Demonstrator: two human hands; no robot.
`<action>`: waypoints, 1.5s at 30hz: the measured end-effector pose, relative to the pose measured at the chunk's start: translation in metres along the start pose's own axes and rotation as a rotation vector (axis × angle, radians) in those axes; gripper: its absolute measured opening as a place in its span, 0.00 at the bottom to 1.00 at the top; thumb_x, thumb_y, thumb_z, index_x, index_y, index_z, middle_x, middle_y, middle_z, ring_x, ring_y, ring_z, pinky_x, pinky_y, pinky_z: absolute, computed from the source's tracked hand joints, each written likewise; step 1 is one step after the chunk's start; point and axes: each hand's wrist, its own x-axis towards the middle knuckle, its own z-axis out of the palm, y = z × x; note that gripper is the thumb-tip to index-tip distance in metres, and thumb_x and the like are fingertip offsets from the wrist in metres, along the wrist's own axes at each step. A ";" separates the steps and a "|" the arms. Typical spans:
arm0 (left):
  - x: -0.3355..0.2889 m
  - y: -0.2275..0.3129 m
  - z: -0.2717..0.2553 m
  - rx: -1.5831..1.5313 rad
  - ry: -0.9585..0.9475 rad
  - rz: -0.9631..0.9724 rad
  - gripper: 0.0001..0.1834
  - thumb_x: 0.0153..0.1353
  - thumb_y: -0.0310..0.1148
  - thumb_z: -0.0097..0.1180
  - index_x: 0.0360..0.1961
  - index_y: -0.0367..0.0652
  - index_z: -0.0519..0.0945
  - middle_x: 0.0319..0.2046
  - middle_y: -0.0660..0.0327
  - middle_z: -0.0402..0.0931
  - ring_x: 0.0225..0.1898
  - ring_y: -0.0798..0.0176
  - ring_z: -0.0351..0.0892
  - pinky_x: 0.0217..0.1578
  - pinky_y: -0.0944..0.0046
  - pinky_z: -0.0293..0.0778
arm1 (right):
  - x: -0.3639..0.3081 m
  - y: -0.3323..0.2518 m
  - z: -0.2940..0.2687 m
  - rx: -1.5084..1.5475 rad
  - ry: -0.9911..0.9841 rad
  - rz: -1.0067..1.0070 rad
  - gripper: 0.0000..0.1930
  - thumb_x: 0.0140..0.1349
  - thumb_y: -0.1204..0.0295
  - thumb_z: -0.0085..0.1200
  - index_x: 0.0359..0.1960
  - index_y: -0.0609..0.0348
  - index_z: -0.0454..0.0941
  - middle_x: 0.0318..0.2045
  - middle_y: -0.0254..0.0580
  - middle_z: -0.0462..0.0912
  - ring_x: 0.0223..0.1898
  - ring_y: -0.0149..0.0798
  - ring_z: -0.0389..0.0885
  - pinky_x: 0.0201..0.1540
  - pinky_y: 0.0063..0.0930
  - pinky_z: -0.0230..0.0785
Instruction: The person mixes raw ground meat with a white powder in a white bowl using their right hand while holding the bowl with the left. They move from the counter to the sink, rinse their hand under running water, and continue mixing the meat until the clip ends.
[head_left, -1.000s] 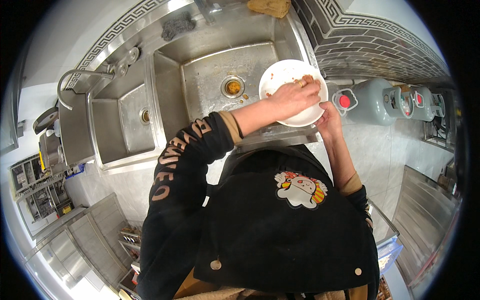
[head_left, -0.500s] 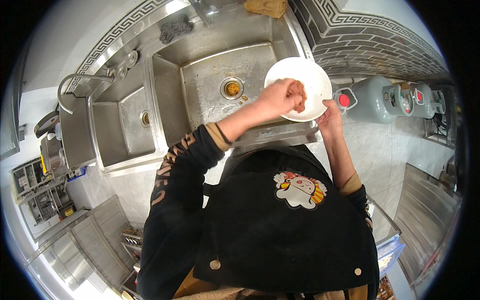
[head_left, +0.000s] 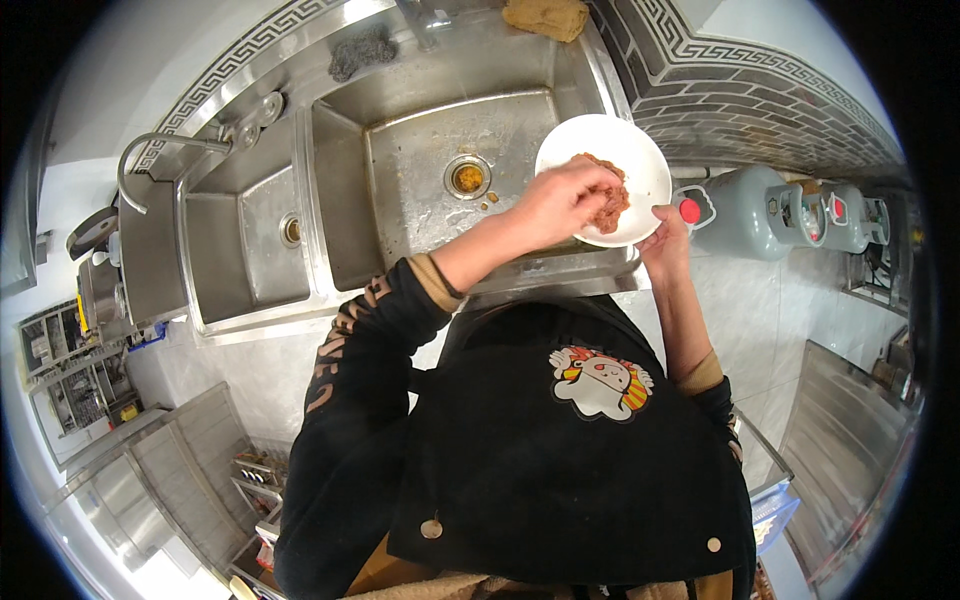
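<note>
1. White bowl is what we see first in the head view: it is over the front right corner of the large basin of the steel sink, and its right side reaches past the right edge.
2. Inside the bowl we see a reddish-brown mass, which looks like minced meat, on the left part of the bottom.
3. Our left hand comes over the bowl's left rim. Its fingers are half bent and touch the mass; we cannot tell whether they have hold of it.
4. Our right hand is closed on the bowl's lower right rim, with the thumb at the top side; the other fingers are partly hidden.
5. Orange-yellow scraps lie in the drain, near the middle of the large basin.
6. Along the sink's back edge we see a grey scouring pad, and at the back right corner a brown cloth.
7. Grey gas cylinders are to the right of the sink, beyond the bowl.
</note>
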 end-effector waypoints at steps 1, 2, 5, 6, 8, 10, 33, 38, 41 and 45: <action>0.000 0.001 -0.008 0.019 0.018 -0.085 0.11 0.58 0.32 0.58 0.42 0.44 0.79 0.37 0.54 0.78 0.37 0.50 0.80 0.39 0.57 0.76 | -0.001 -0.002 0.002 -0.012 0.031 -0.004 0.16 0.57 0.69 0.48 0.46 0.63 0.73 0.39 0.40 0.81 0.35 0.30 0.79 0.35 0.25 0.72; 0.000 0.002 -0.017 0.037 0.015 -0.181 0.12 0.57 0.33 0.60 0.42 0.44 0.79 0.38 0.54 0.79 0.36 0.50 0.81 0.38 0.57 0.76 | 0.000 -0.005 0.004 -0.017 0.018 -0.018 0.16 0.57 0.69 0.48 0.46 0.63 0.73 0.40 0.41 0.81 0.34 0.30 0.79 0.35 0.25 0.72; 0.002 0.005 -0.034 0.415 -0.264 -0.395 0.26 0.52 0.46 0.64 0.51 0.47 0.78 0.43 0.54 0.79 0.40 0.49 0.81 0.42 0.56 0.77 | -0.007 -0.007 0.006 -0.029 0.086 -0.040 0.15 0.57 0.69 0.48 0.44 0.63 0.73 0.33 0.37 0.81 0.27 0.27 0.74 0.30 0.22 0.69; 0.003 0.007 -0.033 0.422 -0.262 -0.361 0.30 0.51 0.49 0.64 0.53 0.47 0.76 0.46 0.53 0.77 0.42 0.49 0.80 0.44 0.55 0.76 | -0.007 -0.007 0.006 -0.027 0.077 -0.041 0.15 0.57 0.69 0.48 0.44 0.63 0.73 0.32 0.36 0.80 0.26 0.26 0.73 0.29 0.22 0.68; 0.004 0.011 -0.024 0.471 -0.215 -0.312 0.37 0.47 0.54 0.65 0.57 0.48 0.72 0.53 0.53 0.72 0.48 0.49 0.78 0.48 0.54 0.75 | -0.004 -0.005 0.005 -0.039 0.033 -0.037 0.14 0.57 0.69 0.48 0.43 0.62 0.73 0.29 0.35 0.79 0.24 0.25 0.71 0.26 0.21 0.65; 0.008 0.014 -0.013 0.556 -0.197 -0.244 0.43 0.44 0.56 0.65 0.60 0.49 0.68 0.58 0.52 0.67 0.52 0.49 0.75 0.49 0.54 0.74 | -0.001 -0.002 0.002 -0.076 0.017 -0.015 0.14 0.56 0.70 0.49 0.42 0.62 0.74 0.26 0.33 0.78 0.21 0.24 0.69 0.23 0.21 0.62; -0.004 -0.025 -0.029 0.342 -0.370 0.310 0.10 0.55 0.32 0.61 0.40 0.52 0.80 0.47 0.65 0.72 0.48 0.58 0.76 0.45 0.59 0.77 | -0.005 0.003 0.004 -0.083 0.111 0.003 0.15 0.56 0.68 0.48 0.43 0.63 0.72 0.29 0.35 0.78 0.21 0.26 0.68 0.30 0.28 0.71; 0.027 -0.030 -0.025 0.380 -0.214 0.065 0.11 0.56 0.28 0.59 0.41 0.49 0.82 0.47 0.60 0.75 0.46 0.55 0.78 0.44 0.59 0.76 | 0.004 0.004 -0.003 -0.088 -0.080 0.022 0.13 0.56 0.68 0.48 0.41 0.62 0.72 0.25 0.32 0.76 0.20 0.25 0.66 0.28 0.27 0.69; 0.038 -0.021 -0.009 0.137 -0.249 -0.026 0.12 0.56 0.26 0.58 0.43 0.43 0.81 0.47 0.56 0.76 0.46 0.55 0.78 0.46 0.60 0.75 | 0.007 0.010 -0.003 -0.017 -0.056 0.048 0.12 0.56 0.68 0.48 0.40 0.60 0.72 0.22 0.29 0.74 0.18 0.24 0.63 0.26 0.27 0.65; 0.018 -0.019 0.000 -0.523 -0.067 -0.150 0.11 0.60 0.22 0.55 0.45 0.38 0.80 0.51 0.57 0.77 0.47 0.64 0.78 0.47 0.65 0.75 | 0.002 0.008 -0.004 -0.012 -0.011 0.041 0.10 0.56 0.68 0.48 0.38 0.58 0.72 0.21 0.27 0.72 0.18 0.24 0.61 0.26 0.27 0.63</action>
